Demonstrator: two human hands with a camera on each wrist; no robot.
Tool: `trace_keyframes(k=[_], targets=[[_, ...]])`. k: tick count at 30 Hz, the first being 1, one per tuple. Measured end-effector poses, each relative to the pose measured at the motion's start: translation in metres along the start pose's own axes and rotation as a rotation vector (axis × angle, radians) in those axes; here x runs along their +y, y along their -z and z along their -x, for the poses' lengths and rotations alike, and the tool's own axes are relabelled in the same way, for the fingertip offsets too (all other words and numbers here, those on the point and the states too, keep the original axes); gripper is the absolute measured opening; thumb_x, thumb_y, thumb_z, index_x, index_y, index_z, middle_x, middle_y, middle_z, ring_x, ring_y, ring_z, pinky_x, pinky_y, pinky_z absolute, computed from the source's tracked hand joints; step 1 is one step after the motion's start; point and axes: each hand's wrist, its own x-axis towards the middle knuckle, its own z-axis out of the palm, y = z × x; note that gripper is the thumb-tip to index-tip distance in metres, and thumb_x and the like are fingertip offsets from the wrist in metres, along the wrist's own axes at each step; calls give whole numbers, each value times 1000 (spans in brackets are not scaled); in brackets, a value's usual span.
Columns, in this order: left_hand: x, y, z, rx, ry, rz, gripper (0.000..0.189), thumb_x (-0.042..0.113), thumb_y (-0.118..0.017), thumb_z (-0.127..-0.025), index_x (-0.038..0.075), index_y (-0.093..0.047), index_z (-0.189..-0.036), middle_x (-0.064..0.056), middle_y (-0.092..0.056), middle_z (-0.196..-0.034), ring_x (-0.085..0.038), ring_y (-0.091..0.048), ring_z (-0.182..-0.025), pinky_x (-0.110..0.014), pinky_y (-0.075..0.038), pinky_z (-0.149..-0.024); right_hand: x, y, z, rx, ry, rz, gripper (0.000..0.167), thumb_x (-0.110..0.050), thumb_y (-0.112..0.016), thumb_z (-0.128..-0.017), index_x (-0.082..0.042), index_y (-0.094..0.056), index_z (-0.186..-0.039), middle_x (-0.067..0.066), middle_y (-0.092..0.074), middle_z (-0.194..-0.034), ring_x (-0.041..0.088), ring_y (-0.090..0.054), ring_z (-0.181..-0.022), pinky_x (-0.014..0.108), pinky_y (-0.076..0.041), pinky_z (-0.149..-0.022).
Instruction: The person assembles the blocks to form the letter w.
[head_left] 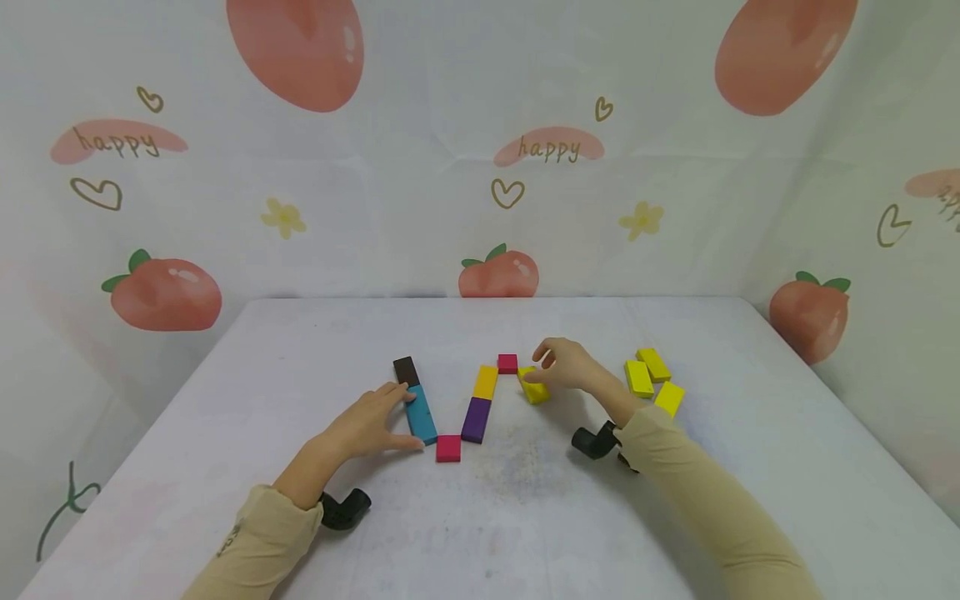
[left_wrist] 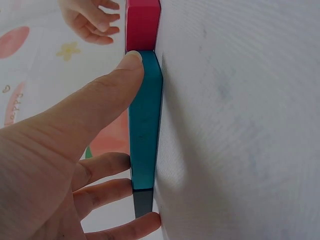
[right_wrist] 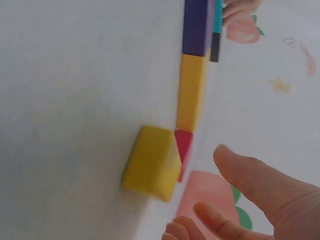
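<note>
My left hand (head_left: 363,425) rests along a blue block (head_left: 422,418), its thumb at the end beside a red block (head_left: 448,448) and its fingers spread toward the black block (head_left: 406,370) at the far end. From the red block a purple block (head_left: 476,419) and an orange-yellow block (head_left: 486,382) run up to a second red block (head_left: 507,363). Beside that one lies a yellow block (head_left: 537,393), at a slant. My right hand (head_left: 566,367) hovers over it, and in the right wrist view the thumb and loosely bent fingers are apart from the yellow block (right_wrist: 147,157).
Several more yellow blocks (head_left: 640,378) lie loose to the right, near the right forearm. Each wrist carries a black camera mount (head_left: 347,510). A printed cloth backdrop (head_left: 420,225) rises behind the white table (head_left: 487,533).
</note>
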Motion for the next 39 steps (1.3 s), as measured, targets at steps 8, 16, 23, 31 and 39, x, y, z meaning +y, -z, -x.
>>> trace_keyframes(k=[8, 16, 23, 31, 39], targets=[[0, 0, 1, -3, 8, -2, 82, 43, -75, -74, -3, -45, -134, -26, -41, -141, -46, -42, -126, -56, -38, -103, 21, 18, 19, 50, 66, 5, 40, -31, -69, -83, -2, -60, -109, 17, -63, -105, 27, -55, -93, 36, -51, -79], [0, 0, 2, -4, 8, 6, 83, 43, -75, -74, -4, -43, -135, -26, -41, -141, -45, -43, -125, -56, -39, -103, 50, 32, 33, 57, 122, -28, 42, -30, -70, -82, -1, -60, -109, 16, -63, -101, 26, -56, -91, 30, -48, -73], [-1, 0, 1, -2, 6, 1, 83, 43, -75, -74, -4, -43, -135, -26, -41, -141, -46, -42, -125, -56, -39, -103, 69, 42, 44, 30, 120, -49, 42, -31, -69, -83, -1, -60, -111, 16, -63, -102, 25, -59, -90, 32, -51, -76], [1, 0, 1, -5, 10, 13, 82, 42, -75, -74, -4, -43, -135, -26, -41, -141, -46, -43, -125, -56, -39, -103, 86, 52, 55, 112, 14, -14, 45, -32, -65, -86, 1, -58, -115, 22, -62, -108, 32, -53, -98, 42, -48, -84], [1, 0, 0, -3, 14, 10, 81, 42, -75, -75, -2, -45, -135, -25, -40, -142, -46, -42, -126, -56, -39, -104, 102, 55, 60, 163, -79, 5, 46, -29, -64, -87, 7, -54, -114, 28, -57, -109, 34, -54, -93, 41, -52, -79]])
